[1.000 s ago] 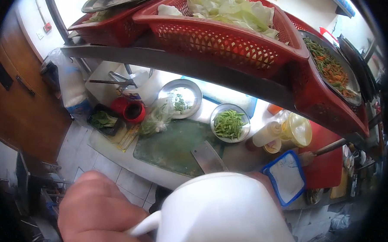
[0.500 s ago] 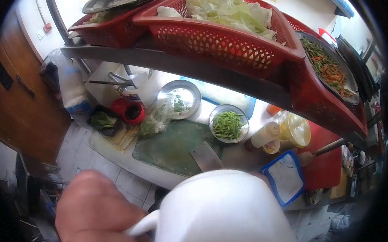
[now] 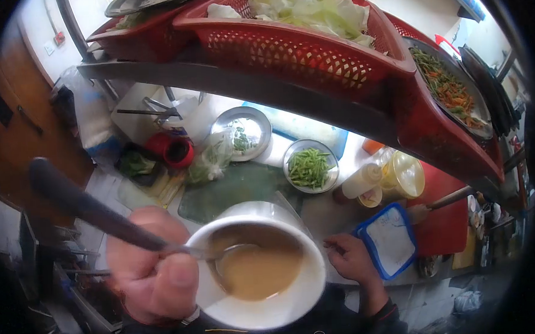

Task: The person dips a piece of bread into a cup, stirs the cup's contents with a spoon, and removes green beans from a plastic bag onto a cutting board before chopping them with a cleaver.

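Note:
My left hand (image 3: pixel 155 267) is closed on a white mug (image 3: pixel 314 278), held up close to the camera. Milky brown drink (image 3: pixel 263 271) fills part of the mug. A spoon with a dark handle (image 3: pixel 96 210) stands in it, the handle leaning out to the left across my fingers. The thumb lies by the spoon near the rim; the mug's own handle is hidden. Lower and farther off, my right hand (image 3: pixel 349 259) is at the counter beside a blue-rimmed white container (image 3: pixel 392 242), its fingers loosely bent, holding nothing visible. Behind the mug lies a green cutting board (image 3: pixel 221 190).
A plate of cut green beans (image 3: pixel 310 168) and a plate with chopped greens (image 3: pixel 260 134) sit behind the board. Squeeze bottles (image 3: pixel 363 180) stand rightward, near a red board (image 3: pixel 443 219). Overhead, a shelf (image 3: pixel 246 84) carries red baskets (image 3: pixel 310 51) of vegetables.
The mug has come down and away from the camera, tipping back so its inside, drink and spoon show. My right hand has come into view at the counter.

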### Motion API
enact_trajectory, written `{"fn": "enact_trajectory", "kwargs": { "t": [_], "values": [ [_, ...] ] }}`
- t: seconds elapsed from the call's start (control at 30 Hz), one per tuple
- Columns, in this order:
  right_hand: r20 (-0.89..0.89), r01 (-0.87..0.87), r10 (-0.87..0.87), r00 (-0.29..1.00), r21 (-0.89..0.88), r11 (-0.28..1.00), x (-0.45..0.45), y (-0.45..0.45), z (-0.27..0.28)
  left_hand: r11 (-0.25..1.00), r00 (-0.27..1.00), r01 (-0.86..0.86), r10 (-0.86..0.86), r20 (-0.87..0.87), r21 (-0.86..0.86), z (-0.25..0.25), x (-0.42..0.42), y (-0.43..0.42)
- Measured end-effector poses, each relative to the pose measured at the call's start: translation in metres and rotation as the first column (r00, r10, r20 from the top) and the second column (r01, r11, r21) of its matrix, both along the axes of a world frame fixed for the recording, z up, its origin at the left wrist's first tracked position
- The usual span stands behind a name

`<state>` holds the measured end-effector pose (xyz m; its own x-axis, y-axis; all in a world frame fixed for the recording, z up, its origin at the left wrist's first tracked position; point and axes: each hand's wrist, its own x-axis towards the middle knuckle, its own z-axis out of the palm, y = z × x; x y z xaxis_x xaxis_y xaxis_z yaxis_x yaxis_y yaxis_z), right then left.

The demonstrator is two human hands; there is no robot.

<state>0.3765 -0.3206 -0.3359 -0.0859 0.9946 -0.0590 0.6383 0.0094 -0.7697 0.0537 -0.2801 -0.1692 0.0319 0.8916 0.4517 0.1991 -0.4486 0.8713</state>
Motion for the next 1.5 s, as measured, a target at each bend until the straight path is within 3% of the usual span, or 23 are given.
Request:
{"fn": "enact_trajectory", "kwargs": {
  "t": [0.1, 0.2, 0.33, 0.4, 0.53, 0.7, 0.83, 0.93, 1.03, 1.1, 1.13, 1.17, 1.2, 1.23, 1.3, 1.37, 1.43, 1.5],
  "values": [
    [-0.057, 0.065, -0.069, 0.996, -0.061, 0.996, -0.003, -0.001, 0.000, 0.996, 0.997, -0.073, 0.072, 0.010, 0.048, -0.015, 0.005, 0.009],
    [-0.041, 0.046, -0.048, 0.998, -0.048, 0.998, 0.000, -0.001, -0.009, 0.982, 0.986, -0.113, 0.130, -0.106, 0.150, -0.028, 0.004, 0.018],
    [0.000, 0.067, -0.067, 0.998, -0.088, 0.994, -0.004, 0.003, -0.002, 0.989, 0.990, -0.113, 0.119, -0.069, 0.095, -0.044, 0.002, 0.022],
    [0.038, 0.011, -0.010, 0.999, -0.037, 0.999, -0.003, 0.004, -0.002, 0.979, 0.976, -0.136, 0.159, -0.151, 0.149, -0.050, -0.001, 0.024],
    [0.016, 0.013, -0.012, 1.000, -0.022, 1.000, -0.005, 0.005, -0.004, 0.974, 0.982, -0.148, 0.165, -0.088, 0.174, -0.046, 0.007, 0.030],
    [-0.039, 0.084, -0.087, 0.995, -0.069, 0.994, -0.006, 0.002, -0.006, 0.975, 0.978, -0.119, 0.147, -0.148, 0.186, -0.040, 0.008, 0.030],
    [0.008, 0.028, -0.028, 1.000, -0.029, 0.999, 0.000, 0.000, -0.015, 0.977, 0.974, -0.128, 0.157, -0.166, 0.169, -0.034, 0.007, 0.027],
    [0.036, 0.056, -0.054, 0.998, -0.032, 0.998, -0.005, 0.001, -0.010, 0.954, 0.950, -0.121, 0.191, -0.245, 0.274, -0.026, 0.004, 0.025],
    [0.065, 0.076, -0.069, 0.996, -0.111, 0.991, -0.006, 0.002, -0.007, 0.977, 0.981, -0.057, 0.093, -0.172, 0.204, -0.020, 0.007, 0.018],
    [-0.194, 0.069, -0.080, 0.978, -0.060, 0.996, 0.001, -0.001, -0.020, 0.988, 0.992, -0.127, 0.128, -0.013, 0.091, -0.021, 0.013, 0.012],
    [-0.187, 0.092, -0.103, 0.977, -0.068, 0.993, 0.002, 0.000, -0.016, 0.994, 0.996, -0.090, 0.090, -0.011, 0.063, -0.027, 0.009, 0.011],
    [-0.514, 0.078, -0.182, 0.838, -0.216, 0.973, 0.002, 0.004, -0.011, 0.996, 0.998, -0.066, 0.066, -0.002, 0.055, -0.030, 0.012, 0.013],
    [-0.761, 0.018, -0.289, 0.582, -0.343, 0.939, 0.001, 0.005, -0.007, 0.989, 0.993, -0.118, 0.116, 0.026, 0.088, -0.032, 0.016, 0.013],
    [-0.753, 0.045, -0.314, 0.578, -0.355, 0.934, 0.002, 0.006, -0.005, 0.978, 0.984, -0.172, 0.167, 0.056, 0.119, -0.034, 0.019, 0.014],
    [-0.908, -0.092, -0.241, 0.344, -0.288, 0.953, 0.003, 0.010, -0.003, 0.983, 0.987, -0.158, 0.154, 0.051, 0.096, -0.042, 0.019, 0.015],
    [-0.919, -0.102, -0.199, 0.341, -0.246, 0.964, 0.002, 0.010, 0.001, 0.974, 0.978, -0.204, 0.198, 0.063, 0.096, -0.042, 0.023, 0.017],
    [-0.974, -0.184, -0.150, 0.169, -0.180, 0.966, 0.001, 0.013, 0.002, 0.977, 0.982, -0.186, 0.183, 0.037, 0.101, -0.043, 0.020, 0.018],
    [-0.982, -0.196, -0.127, 0.137, -0.153, 0.969, -0.001, 0.014, 0.006, 0.980, 0.985, -0.170, 0.171, 0.004, 0.100, -0.042, 0.019, 0.018]
  ]
}}
